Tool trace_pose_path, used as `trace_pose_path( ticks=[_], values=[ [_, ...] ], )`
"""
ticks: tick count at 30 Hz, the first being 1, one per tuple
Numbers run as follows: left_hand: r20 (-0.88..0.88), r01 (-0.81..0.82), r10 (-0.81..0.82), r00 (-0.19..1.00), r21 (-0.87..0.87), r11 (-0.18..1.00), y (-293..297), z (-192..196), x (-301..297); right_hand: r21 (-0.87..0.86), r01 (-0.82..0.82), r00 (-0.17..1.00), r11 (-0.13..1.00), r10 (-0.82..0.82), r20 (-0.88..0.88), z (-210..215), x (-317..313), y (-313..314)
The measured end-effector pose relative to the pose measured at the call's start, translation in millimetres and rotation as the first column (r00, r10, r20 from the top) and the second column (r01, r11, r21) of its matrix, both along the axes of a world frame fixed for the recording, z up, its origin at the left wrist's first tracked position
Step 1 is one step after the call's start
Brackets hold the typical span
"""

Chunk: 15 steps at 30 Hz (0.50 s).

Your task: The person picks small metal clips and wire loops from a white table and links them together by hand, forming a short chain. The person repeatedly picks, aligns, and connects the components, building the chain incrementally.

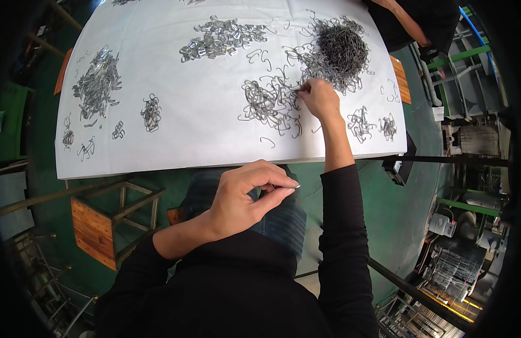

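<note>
Over my lap, in front of the table edge, my left hand pinches a small silvery piece between thumb and forefinger. Only a sliver of it shows, so its kind is unclear. My right hand reaches onto the white-covered table. Its fingers are pinched together at the right side of a loose spread of bent wire hooks; whatever they grip is hidden. Just beyond that hand lies a dense, dark heap of the same hooks.
Small metal clips lie at the table's far middle, thin metal pieces at the left. Smaller hook piles sit near the right front. Another person's arm is at the far right. A wooden stool stands left.
</note>
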State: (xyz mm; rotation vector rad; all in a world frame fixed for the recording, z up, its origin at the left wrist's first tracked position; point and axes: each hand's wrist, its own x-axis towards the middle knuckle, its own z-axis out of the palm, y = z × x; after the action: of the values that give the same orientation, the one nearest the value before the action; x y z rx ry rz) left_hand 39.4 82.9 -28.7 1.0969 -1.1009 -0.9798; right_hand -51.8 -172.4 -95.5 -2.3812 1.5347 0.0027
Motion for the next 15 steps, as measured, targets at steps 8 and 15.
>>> trace_pose_path(
  ticks=[8, 15],
  values=[
    [0.016, -0.004, 0.005, 1.000, -0.033, 0.999, 0, 0, 1, -0.114, -0.131, 0.991, 0.985, 0.134, 0.018, -16, 40, -3],
    [0.015, -0.017, 0.017, 1.000, -0.022, 1.000, 1, 0, 3, -0.036, -0.192, 0.964, 0.981, 0.196, 0.182, -26, 27, -17]
  ],
)
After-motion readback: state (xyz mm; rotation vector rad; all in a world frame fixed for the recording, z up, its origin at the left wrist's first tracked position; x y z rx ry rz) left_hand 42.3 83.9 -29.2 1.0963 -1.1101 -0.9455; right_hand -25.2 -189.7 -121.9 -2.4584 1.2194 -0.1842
